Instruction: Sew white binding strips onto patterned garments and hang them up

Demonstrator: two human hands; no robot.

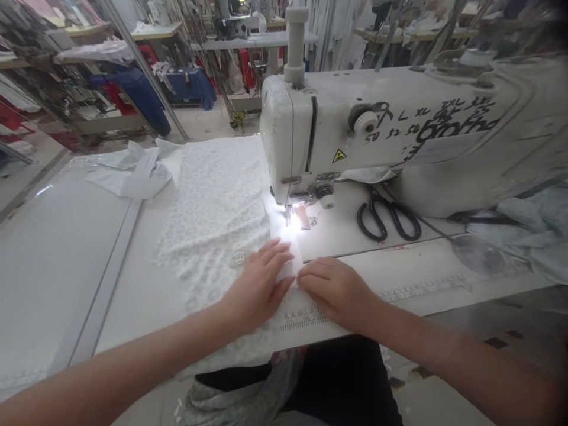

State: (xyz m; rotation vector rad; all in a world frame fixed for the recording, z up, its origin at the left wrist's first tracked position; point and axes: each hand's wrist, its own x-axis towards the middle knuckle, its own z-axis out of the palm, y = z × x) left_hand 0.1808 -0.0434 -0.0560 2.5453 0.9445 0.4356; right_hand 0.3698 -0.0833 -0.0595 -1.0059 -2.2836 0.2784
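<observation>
White patterned fabric (213, 195) spreads over the sewing table, its edge running under the lit needle of a sewing machine (284, 136). My left hand (261, 281) lies flat on the fabric just in front of the presser foot, fingers stretched toward it. A plain white strip (290, 263) shows between my two hands. My right hand (335, 290) has its thumb and fingers pinched on the near end of that strip, beside my left thumb. A short piece of measuring tape (239, 257) shows left of my left fingers.
Black-handled scissors (388, 219) lie right of the needle, under the machine arm. A printed ruler scale (421, 289) runs along the table's front. Crumpled fabric (528, 231) sits at far right; folded pieces (137, 174) lie at left. Other sewing stations stand behind.
</observation>
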